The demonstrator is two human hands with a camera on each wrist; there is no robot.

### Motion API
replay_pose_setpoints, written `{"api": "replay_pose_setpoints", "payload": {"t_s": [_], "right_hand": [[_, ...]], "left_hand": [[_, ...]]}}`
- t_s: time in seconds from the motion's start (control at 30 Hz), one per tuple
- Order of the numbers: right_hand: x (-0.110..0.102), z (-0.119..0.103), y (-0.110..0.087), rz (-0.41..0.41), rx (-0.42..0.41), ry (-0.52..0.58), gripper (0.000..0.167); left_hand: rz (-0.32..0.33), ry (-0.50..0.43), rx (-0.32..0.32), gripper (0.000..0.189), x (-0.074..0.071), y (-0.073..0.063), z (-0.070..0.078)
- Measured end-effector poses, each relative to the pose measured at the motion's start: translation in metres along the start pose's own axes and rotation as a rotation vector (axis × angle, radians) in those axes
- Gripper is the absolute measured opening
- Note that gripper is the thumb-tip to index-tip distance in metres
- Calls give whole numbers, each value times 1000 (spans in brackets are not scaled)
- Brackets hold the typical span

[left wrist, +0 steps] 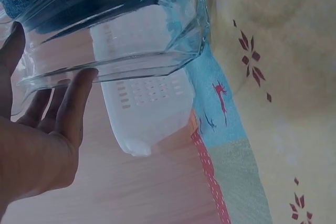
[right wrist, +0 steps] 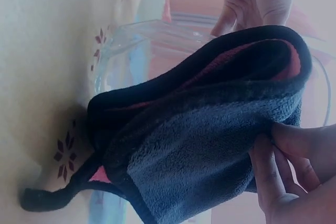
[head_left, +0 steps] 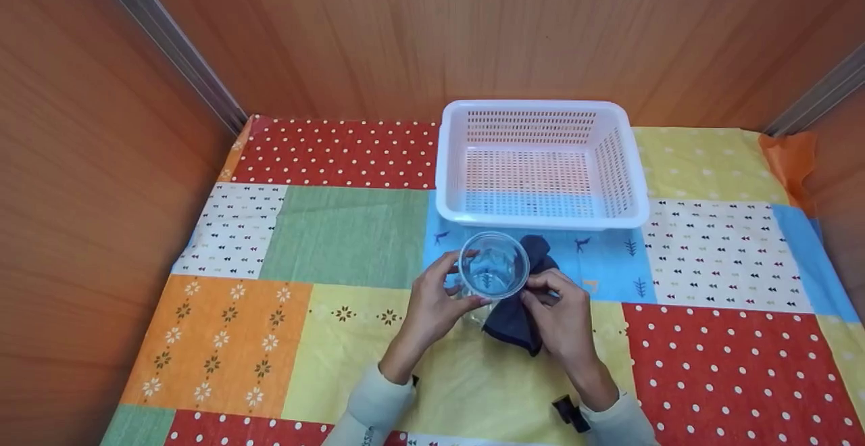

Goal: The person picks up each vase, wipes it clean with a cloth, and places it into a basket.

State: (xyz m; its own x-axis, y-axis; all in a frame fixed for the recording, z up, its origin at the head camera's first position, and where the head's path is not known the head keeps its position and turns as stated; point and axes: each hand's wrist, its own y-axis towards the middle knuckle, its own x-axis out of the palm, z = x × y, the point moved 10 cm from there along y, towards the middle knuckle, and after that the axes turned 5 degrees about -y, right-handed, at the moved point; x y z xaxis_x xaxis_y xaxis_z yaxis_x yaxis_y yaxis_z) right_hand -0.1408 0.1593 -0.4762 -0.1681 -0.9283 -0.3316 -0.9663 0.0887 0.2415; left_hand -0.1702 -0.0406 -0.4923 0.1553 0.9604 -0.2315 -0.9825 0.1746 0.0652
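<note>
A clear container (head_left: 492, 265) with a round rim and angular sides is held by my left hand (head_left: 432, 307), with the thumb and fingers around its upper part. In the left wrist view the container (left wrist: 131, 65) appears tilted and see-through. A dark cloth (head_left: 512, 324) hangs against the container's right side, pinched between the thumb and fingers of my right hand (head_left: 564, 314). The right wrist view shows the cloth (right wrist: 205, 145) folded over, with a black border, a pinkish inner side and a loop at one corner. Part of the container is hidden behind the cloth.
A white perforated plastic basket (head_left: 540, 219) stands just beyond my hands, against the wooden back panel (head_left: 405, 40). Under everything lies a patchwork-patterned tablecloth (head_left: 365, 236). Wooden panels also rise at the left and right.
</note>
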Motion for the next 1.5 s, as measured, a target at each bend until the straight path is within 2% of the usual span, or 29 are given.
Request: {"api": "replay_pose_setpoints", "payload": {"t_s": [0.53, 0.97, 1.17, 1.5], "right_hand": [[1, 6, -1, -42, -11, -69, 19], [8, 38, -6, -78, 103, -121, 19], [11, 46, -8, -100, 99, -154, 19], [13, 58, -6, -134, 136, -239, 20]], "left_hand": [[31, 13, 22, 61, 2, -3, 2], [21, 19, 16, 61, 3, -2, 1], [35, 38, 37, 63, 2, -3, 4], [21, 43, 31, 63, 3, -2, 3]]}}
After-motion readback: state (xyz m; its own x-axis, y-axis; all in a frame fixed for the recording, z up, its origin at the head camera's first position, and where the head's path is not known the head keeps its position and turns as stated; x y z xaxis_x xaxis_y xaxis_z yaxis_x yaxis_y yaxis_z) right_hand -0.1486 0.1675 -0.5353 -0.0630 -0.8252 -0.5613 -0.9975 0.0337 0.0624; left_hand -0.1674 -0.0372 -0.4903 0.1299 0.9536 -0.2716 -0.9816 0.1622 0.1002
